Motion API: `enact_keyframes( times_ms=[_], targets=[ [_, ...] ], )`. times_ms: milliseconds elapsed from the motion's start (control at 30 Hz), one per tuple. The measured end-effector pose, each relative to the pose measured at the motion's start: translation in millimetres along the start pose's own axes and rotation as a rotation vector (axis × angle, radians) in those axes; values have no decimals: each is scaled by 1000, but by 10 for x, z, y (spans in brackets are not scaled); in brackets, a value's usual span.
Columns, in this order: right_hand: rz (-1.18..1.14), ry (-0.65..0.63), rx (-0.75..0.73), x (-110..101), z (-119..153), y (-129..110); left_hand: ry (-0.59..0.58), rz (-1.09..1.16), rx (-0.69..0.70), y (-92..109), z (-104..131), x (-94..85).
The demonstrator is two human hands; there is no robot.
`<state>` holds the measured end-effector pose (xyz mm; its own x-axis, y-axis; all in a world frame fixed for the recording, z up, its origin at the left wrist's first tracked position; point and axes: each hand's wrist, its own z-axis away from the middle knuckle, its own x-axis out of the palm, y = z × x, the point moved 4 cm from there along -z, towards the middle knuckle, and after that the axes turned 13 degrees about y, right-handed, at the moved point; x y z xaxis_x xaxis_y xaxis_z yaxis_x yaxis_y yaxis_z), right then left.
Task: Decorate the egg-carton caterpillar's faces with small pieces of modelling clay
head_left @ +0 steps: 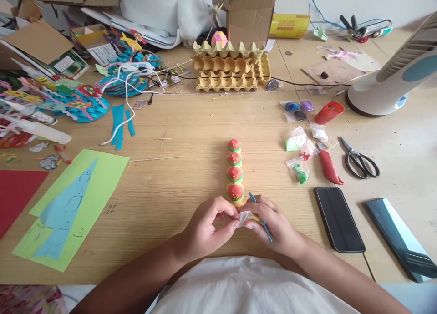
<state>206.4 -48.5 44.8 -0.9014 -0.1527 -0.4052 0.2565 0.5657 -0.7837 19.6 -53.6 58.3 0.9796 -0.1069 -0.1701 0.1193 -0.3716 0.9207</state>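
Note:
Close to my body, my left hand is closed in a pinch on the edge of a small see-through plastic bag. My right hand grips the same bag, with something yellow showing in it, and also holds a thin blue modelling tool slanting across its fingers. Just beyond the hands runs an upright row of egg-carton cups topped with red and green and marked with small yellow faces. The nearest cup is mostly hidden by my fingers.
On the right lie bags of coloured clay, a red-handled cutter, scissors, a phone and a dark glossy slab. Egg cartons stand behind; green paper lies left. A fan stands far right.

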Motion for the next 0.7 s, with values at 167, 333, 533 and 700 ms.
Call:
enact_keyframes(
  times_ms=[167, 333, 533, 700],
  targets=[
    [-22, 103, 26, -66, -18, 7, 78, -157, 92, 42, -57, -76],
    [-176, 134, 158, -106, -31, 64, 102, -178, -28, -28, -76, -109],
    [-353, 164, 177, -99, -27, 62, 73, -36, -303, -162, -18, -73],
    [-352, 185, 182, -91, -44, 41, -5, 129, -381, -216, -3, -62]
  ],
)
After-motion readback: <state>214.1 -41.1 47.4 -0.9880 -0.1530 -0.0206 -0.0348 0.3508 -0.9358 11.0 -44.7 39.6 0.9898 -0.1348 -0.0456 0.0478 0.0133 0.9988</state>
